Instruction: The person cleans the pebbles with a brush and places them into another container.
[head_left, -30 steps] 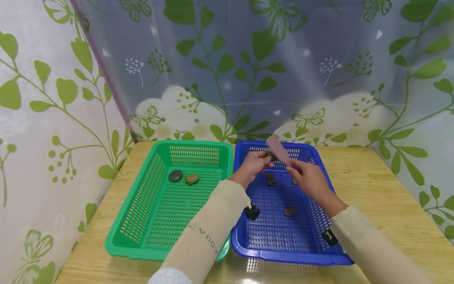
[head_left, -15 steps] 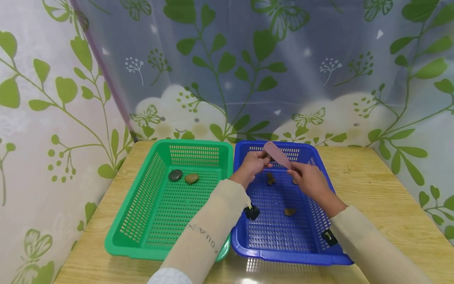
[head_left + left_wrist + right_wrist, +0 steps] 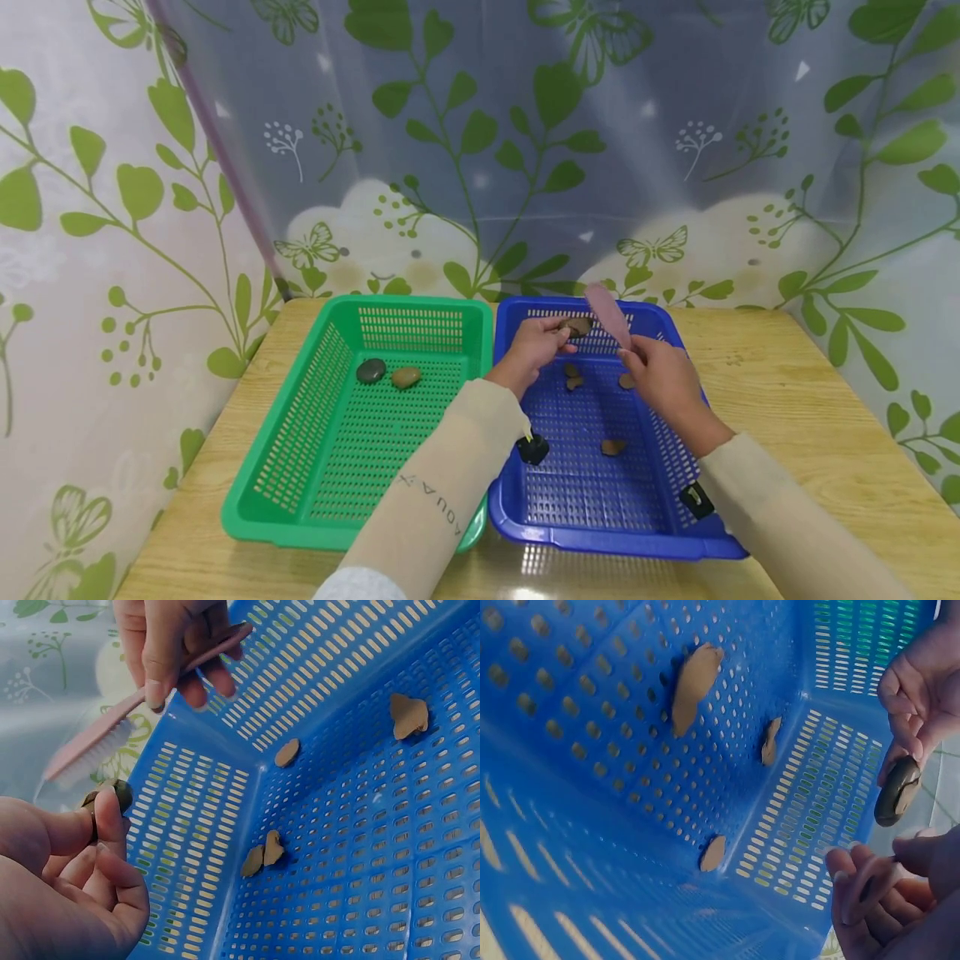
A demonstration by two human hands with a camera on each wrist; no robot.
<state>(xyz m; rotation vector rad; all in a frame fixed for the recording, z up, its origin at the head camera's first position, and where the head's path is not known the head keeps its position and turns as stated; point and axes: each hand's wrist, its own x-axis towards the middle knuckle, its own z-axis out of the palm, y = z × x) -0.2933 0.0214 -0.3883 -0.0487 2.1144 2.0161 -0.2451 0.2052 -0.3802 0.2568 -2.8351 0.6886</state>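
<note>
Over the far end of the blue basket (image 3: 615,543), my left hand (image 3: 534,346) pinches a dark, smooth stone (image 3: 892,799) between thumb and fingers. A tan, mud-like patch sticks to one side of that stone. My right hand (image 3: 663,379) grips the handle of a pink brush (image 3: 101,735) with white bristles. The brush head is raised just right of the stone in the head view, bristles facing down toward it in the left wrist view. Below both hands, several flat brown flakes (image 3: 612,448) lie on the basket floor.
A green basket (image 3: 258,532) stands against the blue one on the left. A dark grey stone (image 3: 371,371) and a tan stone (image 3: 406,378) lie inside it. Both baskets sit on a wooden table (image 3: 810,433), with a leaf-patterned curtain (image 3: 480,150) behind.
The brush first moved down-left across the stone, covering it, then lifted up and to the right, so the stone shows again. My left hand stays nearly still, holding the stone.
</note>
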